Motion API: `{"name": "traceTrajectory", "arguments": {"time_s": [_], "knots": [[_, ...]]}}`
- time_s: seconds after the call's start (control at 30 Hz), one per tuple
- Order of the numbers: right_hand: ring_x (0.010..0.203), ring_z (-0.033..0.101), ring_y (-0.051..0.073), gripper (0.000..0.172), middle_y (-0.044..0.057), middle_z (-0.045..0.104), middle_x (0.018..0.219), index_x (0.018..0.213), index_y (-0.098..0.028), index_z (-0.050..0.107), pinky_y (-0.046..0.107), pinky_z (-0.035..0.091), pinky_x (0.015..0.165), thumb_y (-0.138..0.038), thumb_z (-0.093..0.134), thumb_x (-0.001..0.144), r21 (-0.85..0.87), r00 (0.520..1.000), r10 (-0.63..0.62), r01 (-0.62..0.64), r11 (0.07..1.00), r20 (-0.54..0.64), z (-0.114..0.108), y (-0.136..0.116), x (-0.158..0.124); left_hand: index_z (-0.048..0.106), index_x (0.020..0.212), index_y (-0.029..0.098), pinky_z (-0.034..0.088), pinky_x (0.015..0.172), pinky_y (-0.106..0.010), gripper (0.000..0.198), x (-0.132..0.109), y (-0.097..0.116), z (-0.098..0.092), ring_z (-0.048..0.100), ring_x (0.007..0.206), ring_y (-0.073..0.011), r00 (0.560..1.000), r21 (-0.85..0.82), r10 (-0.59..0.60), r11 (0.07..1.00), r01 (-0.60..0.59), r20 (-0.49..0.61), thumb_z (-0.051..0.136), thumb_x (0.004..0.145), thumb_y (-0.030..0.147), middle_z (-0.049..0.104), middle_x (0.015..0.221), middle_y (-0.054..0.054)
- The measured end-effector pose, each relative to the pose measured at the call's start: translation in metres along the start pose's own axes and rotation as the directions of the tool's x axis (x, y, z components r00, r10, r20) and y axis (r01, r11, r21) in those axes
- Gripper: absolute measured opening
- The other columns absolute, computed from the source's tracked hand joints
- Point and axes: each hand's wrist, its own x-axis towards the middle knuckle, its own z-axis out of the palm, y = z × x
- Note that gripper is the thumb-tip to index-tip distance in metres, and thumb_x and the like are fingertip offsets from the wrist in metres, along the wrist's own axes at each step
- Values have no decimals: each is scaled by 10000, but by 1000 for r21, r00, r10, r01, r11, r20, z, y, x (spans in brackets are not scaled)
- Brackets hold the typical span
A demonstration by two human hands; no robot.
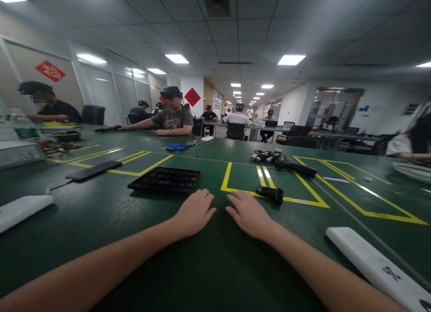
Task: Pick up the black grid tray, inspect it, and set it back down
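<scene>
Both of my hands lie palm down on the green table, a short gap between them. My left hand holds nothing, its thumb a little apart from the fingers. Just beyond it lies a black tray divided into square compartments. My right hand is also without anything in it, fingers stretched forward and thumb apart. Past its fingers, on the yellow tape line, rests a small black cylindrical part with a wider end. Farther back sits a black rod-like handle beside a cluster of silver-and-black cylindrical parts.
A black bar with a cable and a white power bank-like block lie left. Another white block is at right. Blue gloves lie farther back. A co-worker sits across, arm extended over the table; others sit around.
</scene>
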Motion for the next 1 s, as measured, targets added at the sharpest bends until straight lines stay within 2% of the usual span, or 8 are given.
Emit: {"name": "traceTrajectory", "arguments": {"time_s": [0.17, 0.27, 0.57, 0.63, 0.73, 0.77, 0.9, 1.0], "knots": [[1225, 307, 301, 443, 126, 444, 1291, 1217, -156, 454, 511, 204, 992, -374, 349, 846, -258, 940, 279, -325, 910, -198, -9, 66, 1, 548, 841, 145, 403, 693, -339, 221, 3, -3, -4, 530, 772, -216, 990, 35, -92, 995, 89, 109, 372, 838, 278, 554, 850, -100], [1099, 430, 307, 423, 152, 545, 1150, 1152, -143, 503, 477, 312, 906, -383, 360, 835, -275, 905, 409, -424, 863, -113, -3, 95, -5, 534, 814, 152, 398, 653, -318, 194, 6, -12, -1, 542, 723, -208, 986, 28, -97, 995, 94, 139, 368, 840, 247, 570, 793, -90], [1025, 449, 300, 410, 149, 565, 1078, 1127, -138, 509, 373, 379, 805, -377, 348, 835, -228, 889, 444, -457, 860, -109, 3, 98, -9, 540, 733, 181, 365, 569, -259, 176, 13, -31, -3, 519, 596, -155, 991, -219, -135, 967, 130, -7, 469, 788, 332, 544, 637, -19], [1025, 447, 299, 411, 153, 563, 1080, 1127, -136, 507, 373, 378, 803, -377, 346, 836, -224, 888, 447, -459, 860, -106, 2, 98, -9, 521, 696, 175, 352, 518, -230, 181, 20, -39, -13, 492, 534, -128, 929, -488, -367, 820, 299, -49, 496, 760, 343, 493, 566, 10], [1041, 432, 300, 407, 156, 555, 1088, 1129, -137, 503, 373, 372, 809, -374, 348, 837, -224, 885, 455, -465, 857, -98, 2, 99, -9, 468, 696, 169, 319, 439, -189, 167, 28, -65, -33, 460, 454, -100, 727, -746, -686, 462, 479, 42, 429, 777, 310, 405, 493, 45], [1044, 430, 299, 403, 156, 554, 1088, 1126, -138, 504, 374, 368, 813, -373, 350, 838, -223, 885, 456, -466, 856, -96, 3, 99, -9, 454, 693, 168, 310, 429, -183, 158, 29, -76, -39, 457, 447, -97, 688, -753, -723, 424, 503, 53, 401, 782, 286, 398, 491, 45], [1040, 430, 290, 387, 149, 554, 1083, 1117, -140, 506, 371, 357, 829, -367, 362, 839, -219, 881, 464, -474, 853, -95, 4, 100, -8, 474, 647, 163, 327, 438, -218, 183, 24, -116, -56, 505, 494, -144, 602, -683, -797, 418, 599, 41, 458, 723, 328, 476, 535, -3], [1046, 425, 292, 392, 146, 551, 1093, 1125, -138, 505, 369, 360, 831, -366, 371, 835, -214, 877, 472, -481, 850, -96, 4, 99, -8, 554, 637, 144, 415, 589, -332, 371, 18, -130, -57, 582, 739, -293, 606, -347, -795, 578, 739, -34, 549, 620, 514, 600, 703, -117]]}}
